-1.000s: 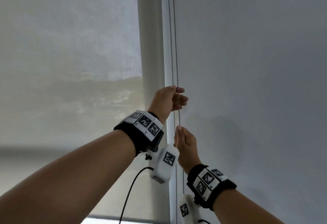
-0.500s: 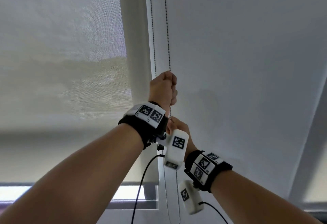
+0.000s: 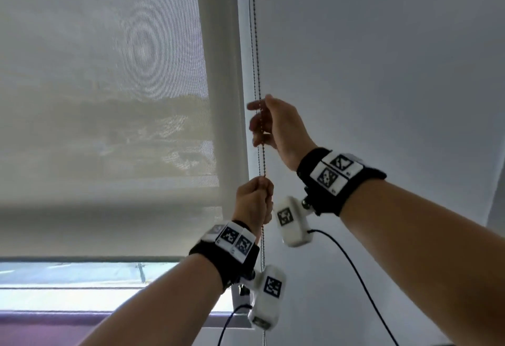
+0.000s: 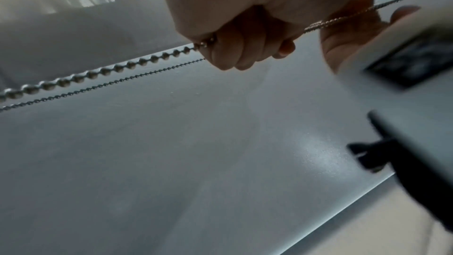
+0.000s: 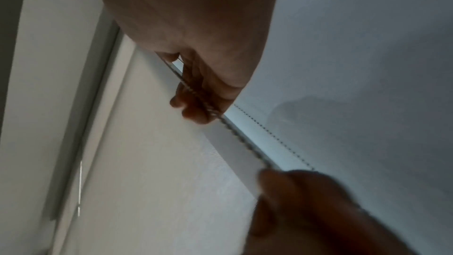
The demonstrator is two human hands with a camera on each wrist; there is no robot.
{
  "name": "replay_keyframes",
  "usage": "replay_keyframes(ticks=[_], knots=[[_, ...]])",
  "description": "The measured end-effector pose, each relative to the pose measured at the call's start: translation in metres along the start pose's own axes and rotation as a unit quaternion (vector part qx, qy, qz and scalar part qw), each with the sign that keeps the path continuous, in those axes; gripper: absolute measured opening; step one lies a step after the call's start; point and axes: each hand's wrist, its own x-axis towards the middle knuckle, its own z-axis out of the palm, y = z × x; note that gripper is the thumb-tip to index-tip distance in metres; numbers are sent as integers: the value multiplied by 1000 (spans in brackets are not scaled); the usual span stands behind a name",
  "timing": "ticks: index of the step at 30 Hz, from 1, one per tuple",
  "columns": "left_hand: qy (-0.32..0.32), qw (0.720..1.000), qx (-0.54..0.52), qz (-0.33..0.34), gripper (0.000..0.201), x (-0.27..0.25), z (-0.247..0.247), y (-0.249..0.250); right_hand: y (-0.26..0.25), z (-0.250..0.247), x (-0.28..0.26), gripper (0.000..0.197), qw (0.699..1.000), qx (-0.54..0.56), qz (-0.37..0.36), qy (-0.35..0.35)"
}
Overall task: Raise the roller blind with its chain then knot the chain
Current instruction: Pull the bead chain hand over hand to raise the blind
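Hanging between blind [image 3: 109,99] and wall [image 3: 382,72], the chain [image 3: 255,45] looks light, limp and slippery: the left hand [image 3: 254,201] clenches its fingers [image 4: 232,55] round one strand low down, while the right hand [image 3: 276,124] has its fingers [image 3: 252,105] half-open about it higher up.

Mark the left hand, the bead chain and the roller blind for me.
left hand [image 3: 252,203]: head view, on the back of the hand gripping the chain.
bead chain [image 3: 263,158]: head view, on the strand just above that fist.
roller blind [image 3: 109,127]: head view, on its mesh fabric.

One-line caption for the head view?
Left hand grips the bead chain low; right hand open around it higher, beside the partly raised blind.
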Motion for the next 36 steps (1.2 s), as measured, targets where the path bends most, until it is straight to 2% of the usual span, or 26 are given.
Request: replay_keyframes(ticks=[3,7,11,17,20,25,28,30,36], knots=[[-9,1000,-12,-1,46,1,-1,-1,-9,13,5,43,1000,14,26,6],[-31,999,-18,-3,48,-1,0,4,-8,20,4,45,999,3,2,42],[-59,997,-37,-33,38,3,-4,16,-2,19,3,45,999,-2,-25,47],[-55,992,-110,15,21,22,-7,38,28,10,-11,48,996,-39,-48,64],[-52,995,-80,21,29,22,-6,57,48,6,-25,48,995,-65,-30,69],[-122,988,-92,35,39,22,7,85,88,1,-59,48,998,17,28,48],[-123,985,-109,45,40,26,15,100,115,-5,-78,49,998,-9,22,60],[-122,984,-124,43,40,28,19,108,123,-8,-86,54,998,16,36,52],[-81,991,-83,63,32,26,28,109,117,-13,-92,46,999,16,33,34]])
